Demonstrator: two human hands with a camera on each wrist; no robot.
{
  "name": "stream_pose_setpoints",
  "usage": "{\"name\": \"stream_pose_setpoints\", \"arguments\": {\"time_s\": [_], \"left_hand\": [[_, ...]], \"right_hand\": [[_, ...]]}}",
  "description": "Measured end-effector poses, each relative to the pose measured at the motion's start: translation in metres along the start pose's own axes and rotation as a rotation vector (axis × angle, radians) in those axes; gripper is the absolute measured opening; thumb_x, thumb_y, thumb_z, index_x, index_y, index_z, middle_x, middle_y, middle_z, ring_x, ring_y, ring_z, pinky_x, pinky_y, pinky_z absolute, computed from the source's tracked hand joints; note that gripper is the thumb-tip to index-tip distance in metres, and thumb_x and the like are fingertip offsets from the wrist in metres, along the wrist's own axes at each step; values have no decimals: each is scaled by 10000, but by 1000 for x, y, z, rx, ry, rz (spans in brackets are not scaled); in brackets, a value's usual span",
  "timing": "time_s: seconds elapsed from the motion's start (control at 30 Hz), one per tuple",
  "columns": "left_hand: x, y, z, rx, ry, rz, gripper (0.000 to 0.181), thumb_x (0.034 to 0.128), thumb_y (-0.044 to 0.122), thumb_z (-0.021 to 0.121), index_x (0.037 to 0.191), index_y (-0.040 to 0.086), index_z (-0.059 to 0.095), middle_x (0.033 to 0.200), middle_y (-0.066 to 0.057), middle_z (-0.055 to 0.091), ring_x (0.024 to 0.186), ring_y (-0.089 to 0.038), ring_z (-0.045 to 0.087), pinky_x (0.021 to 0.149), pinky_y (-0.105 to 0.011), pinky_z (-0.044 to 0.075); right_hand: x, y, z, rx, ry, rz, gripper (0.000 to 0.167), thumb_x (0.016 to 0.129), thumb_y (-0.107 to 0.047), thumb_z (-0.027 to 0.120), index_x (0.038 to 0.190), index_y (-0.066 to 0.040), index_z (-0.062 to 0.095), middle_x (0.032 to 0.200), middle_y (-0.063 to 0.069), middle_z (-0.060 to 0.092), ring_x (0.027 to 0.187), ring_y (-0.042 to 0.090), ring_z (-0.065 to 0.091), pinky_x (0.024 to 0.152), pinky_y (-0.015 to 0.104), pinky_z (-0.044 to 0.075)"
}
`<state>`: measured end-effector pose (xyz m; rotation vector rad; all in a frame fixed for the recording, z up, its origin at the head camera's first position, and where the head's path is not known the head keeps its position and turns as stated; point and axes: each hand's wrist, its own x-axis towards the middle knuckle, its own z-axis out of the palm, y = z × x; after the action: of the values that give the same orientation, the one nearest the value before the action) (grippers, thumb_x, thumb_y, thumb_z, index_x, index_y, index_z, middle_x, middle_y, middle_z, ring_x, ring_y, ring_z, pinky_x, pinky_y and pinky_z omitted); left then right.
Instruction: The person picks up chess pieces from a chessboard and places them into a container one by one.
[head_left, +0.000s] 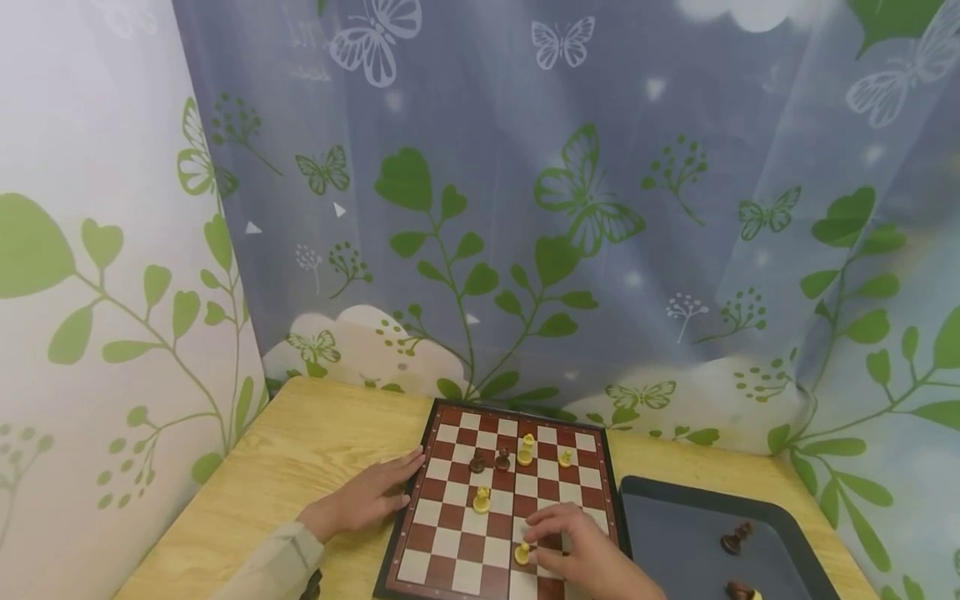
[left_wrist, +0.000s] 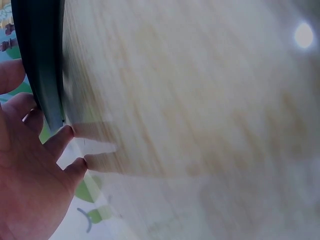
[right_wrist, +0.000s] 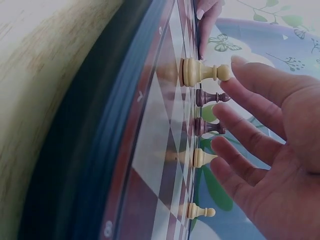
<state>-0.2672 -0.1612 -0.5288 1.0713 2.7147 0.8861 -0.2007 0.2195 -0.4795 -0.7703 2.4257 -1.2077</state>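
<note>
A red-and-white chessboard with a dark rim lies on the table. My left hand rests its outstretched fingers against the board's left edge; the left wrist view shows those fingers beside the dark rim. At the near part of the board my right hand is held by a yellow pawn. In the right wrist view, thumb and index fingertip lie close around the head of this upright pawn, other fingers spread. Farther up stand a taller yellow piece, another yellow piece and two dark pieces.
Another yellow pawn stands at the far right of the board. Right of the board sits a dark tray with a dark chess piece lying in it and more pieces at its near side. A printed curtain hangs behind the wooden table.
</note>
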Motion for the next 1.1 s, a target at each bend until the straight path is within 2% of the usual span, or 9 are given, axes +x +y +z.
{"name": "stream_pose_setpoints", "arguments": {"time_s": [0.27,0.67,0.97,1.1], "left_hand": [[0,-1,3,-7,-5,-27,626,1067,280,470,1581,-25,285,1655,-212,251,1472,-485,316,1137,-742,225],[-1,1,1,-15,-8,-27,627,1068,283,475,1578,-32,288,1651,-217,257,1469,-492,314,1137,-734,236],[-1,2,0,-28,-13,-34,632,1072,296,468,1581,-29,284,1656,-210,251,1474,-492,307,1136,-748,213],[0,-3,3,-35,-17,-41,633,1072,303,475,1586,-12,282,1663,-189,244,1482,-478,303,1146,-740,208]], "right_hand": [[6,0,2,-38,-13,-5,168,963,-200,713,1099,-125,776,1257,111,665,1188,278,593,933,338,546],[9,0,6,-41,8,13,141,954,-216,726,1073,-171,788,1259,73,654,1186,302,580,938,353,535],[10,0,6,-35,-24,51,120,928,-230,756,1042,-211,787,1299,56,631,1254,395,520,978,447,512],[9,-1,6,-34,-31,42,126,924,-231,759,1047,-217,785,1304,47,628,1254,369,520,978,423,517]]}}
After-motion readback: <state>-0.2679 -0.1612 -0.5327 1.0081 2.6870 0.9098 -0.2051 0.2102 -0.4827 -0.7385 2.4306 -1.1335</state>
